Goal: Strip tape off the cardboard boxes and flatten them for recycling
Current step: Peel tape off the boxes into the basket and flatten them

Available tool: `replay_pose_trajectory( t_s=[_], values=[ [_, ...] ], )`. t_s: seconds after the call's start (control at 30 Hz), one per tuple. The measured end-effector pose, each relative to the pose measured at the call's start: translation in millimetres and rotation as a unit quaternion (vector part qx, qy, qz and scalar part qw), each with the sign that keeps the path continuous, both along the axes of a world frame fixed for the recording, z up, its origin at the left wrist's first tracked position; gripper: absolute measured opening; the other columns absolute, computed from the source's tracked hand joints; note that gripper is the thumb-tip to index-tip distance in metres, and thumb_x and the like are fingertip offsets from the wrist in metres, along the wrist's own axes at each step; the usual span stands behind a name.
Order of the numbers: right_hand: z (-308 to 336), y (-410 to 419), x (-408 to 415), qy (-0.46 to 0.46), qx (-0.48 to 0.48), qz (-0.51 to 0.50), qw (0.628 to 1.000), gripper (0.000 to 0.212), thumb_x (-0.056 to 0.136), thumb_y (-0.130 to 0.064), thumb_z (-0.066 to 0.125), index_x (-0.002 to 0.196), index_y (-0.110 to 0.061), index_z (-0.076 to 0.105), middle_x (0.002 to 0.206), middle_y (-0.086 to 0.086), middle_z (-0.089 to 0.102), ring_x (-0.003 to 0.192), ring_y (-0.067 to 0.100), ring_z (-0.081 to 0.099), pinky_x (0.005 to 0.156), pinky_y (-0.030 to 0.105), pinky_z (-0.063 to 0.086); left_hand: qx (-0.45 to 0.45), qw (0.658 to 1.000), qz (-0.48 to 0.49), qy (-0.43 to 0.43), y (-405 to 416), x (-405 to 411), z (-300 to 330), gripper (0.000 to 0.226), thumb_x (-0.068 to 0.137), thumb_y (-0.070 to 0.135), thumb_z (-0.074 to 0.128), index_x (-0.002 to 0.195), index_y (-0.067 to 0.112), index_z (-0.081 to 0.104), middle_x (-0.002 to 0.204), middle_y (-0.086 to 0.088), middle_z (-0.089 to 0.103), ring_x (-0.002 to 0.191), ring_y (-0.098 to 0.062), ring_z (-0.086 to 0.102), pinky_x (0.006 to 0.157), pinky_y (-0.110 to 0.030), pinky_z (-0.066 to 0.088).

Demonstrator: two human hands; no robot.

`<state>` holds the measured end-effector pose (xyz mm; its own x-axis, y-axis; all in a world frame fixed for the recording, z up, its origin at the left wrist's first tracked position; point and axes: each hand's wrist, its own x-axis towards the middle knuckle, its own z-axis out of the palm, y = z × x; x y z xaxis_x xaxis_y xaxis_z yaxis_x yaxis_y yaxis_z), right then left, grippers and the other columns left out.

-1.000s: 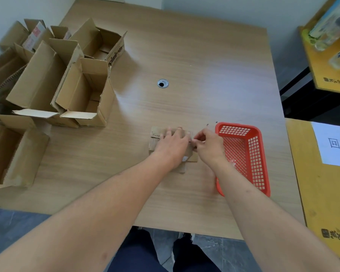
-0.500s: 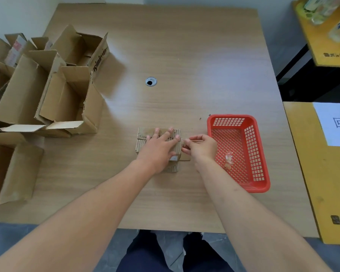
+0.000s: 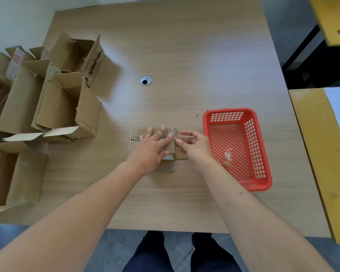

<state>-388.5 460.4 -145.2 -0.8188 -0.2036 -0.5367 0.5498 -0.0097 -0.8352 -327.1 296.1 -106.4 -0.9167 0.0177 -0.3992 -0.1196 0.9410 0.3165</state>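
Cardboard lay flat near the front middle of the wooden surface (image 3: 185,46): a small flattened box (image 3: 134,134), corrugated and ridged, pinned under the left hand (image 3: 150,152), whose fingers (image 3: 161,132) were straight and spread across its top, as they had been half a second before. Just beside it the right hand (image 3: 194,147) had its thumb and forefinger pinched on a strip of tape (image 3: 185,136) at the box's right edge, and the strip stretched out to the right farther than it had earlier, when the pinch sat tight against the cardboard. A red plastic basket (image 3: 263,173) stood just right of that hand, with a crumpled bit of clear tape (image 3: 228,154) lying inside it. At the left edge of the surface stood a cluster of open cardboard boxes (image 3: 57,107), flaps up, well apart from the hands. Between them and the far edge a round cable hole (image 3: 146,80) showed in the wood.
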Motion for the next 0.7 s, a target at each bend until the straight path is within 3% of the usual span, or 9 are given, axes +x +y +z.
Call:
replay_pose_trajectory(
  t_s=[0.07, 0.13, 0.23, 0.33, 0.5, 0.7],
  values=[
    [-1, -1, -1, -0.009, 0.003, 0.014, 1.0, 0.029, 0.091, 0.005, 0.072, 0.117, -0.006, 0.066, 0.086, 0.006, 0.072, 0.07, 0.006, 0.072, 0.065, 0.021, 0.06, -0.001, 1.0, 0.002, 0.003, 0, 1, -1, 0.058, 0.104, 0.036, 0.053, 0.158, 0.036, 0.03, 0.17, 0.011, 0.008, 0.156, -0.036, 0.003, 0.121, -0.06, 0.016],
    [-3, -4, -2, -0.002, 0.027, 0.035, 0.999, 0.024, 0.091, 0.002, 0.073, 0.115, -0.001, 0.07, 0.092, 0.008, 0.074, 0.081, 0.013, 0.073, 0.071, 0.023, 0.061, -0.001, 1.0, 0.004, 0.01, -1, 2, -2, 0.058, 0.104, 0.036, 0.053, 0.158, 0.037, 0.03, 0.169, 0.011, 0.009, 0.156, -0.036, 0.003, 0.121, -0.06, 0.017],
    [-9, -8, -2, 0.012, 0.077, 0.037, 0.996, 0.012, 0.09, 0.0, 0.075, 0.101, -0.004, 0.075, 0.096, 0.011, 0.076, 0.093, 0.024, 0.075, 0.085, 0.037, 0.063, -0.006, 1.0, 0.003, 0.014, 0, 3, -4, 0.059, 0.104, 0.037, 0.053, 0.158, 0.037, 0.03, 0.169, 0.012, 0.009, 0.156, -0.035, 0.004, 0.121, -0.06, 0.018],
    [-14, -14, -3, 0.019, 0.127, 0.042, 0.991, 0.013, 0.087, -0.005, 0.078, 0.087, -0.017, 0.073, 0.09, 0.005, 0.076, 0.09, 0.023, 0.075, 0.088, 0.045, 0.062, -0.003, 1.0, 0.006, 0.013, 1, 3, -3, 0.059, 0.104, 0.037, 0.053, 0.158, 0.037, 0.03, 0.169, 0.012, 0.008, 0.156, -0.036, 0.004, 0.121, -0.06, 0.017],
    [-7, -19, -8, 0.084, 0.26, 0.088, 0.958, 0.008, 0.091, -0.014, 0.074, 0.098, -0.018, 0.072, 0.097, -0.002, 0.074, 0.09, 0.013, 0.069, 0.08, 0.026, 0.051, -0.009, 1.0, 0.008, 0.011, 2, 2, -3, 0.059, 0.104, 0.037, 0.052, 0.158, 0.036, 0.03, 0.17, 0.012, 0.007, 0.156, -0.036, 0.004, 0.121, -0.059, 0.017],
    [5, -26, -11, 0.168, 0.374, 0.145, 0.901, 0.023, 0.088, -0.002, 0.063, 0.102, -0.018, 0.071, 0.105, 0.003, 0.072, 0.104, 0.022, 0.067, 0.091, 0.036, 0.053, -0.017, 1.0, 0.005, -0.004, 4, -2, 0, 0.059, 0.105, 0.037, 0.051, 0.159, 0.035, 0.027, 0.17, 0.011, 0.005, 0.156, -0.036, 0.002, 0.122, -0.059, 0.014]
  ],
)
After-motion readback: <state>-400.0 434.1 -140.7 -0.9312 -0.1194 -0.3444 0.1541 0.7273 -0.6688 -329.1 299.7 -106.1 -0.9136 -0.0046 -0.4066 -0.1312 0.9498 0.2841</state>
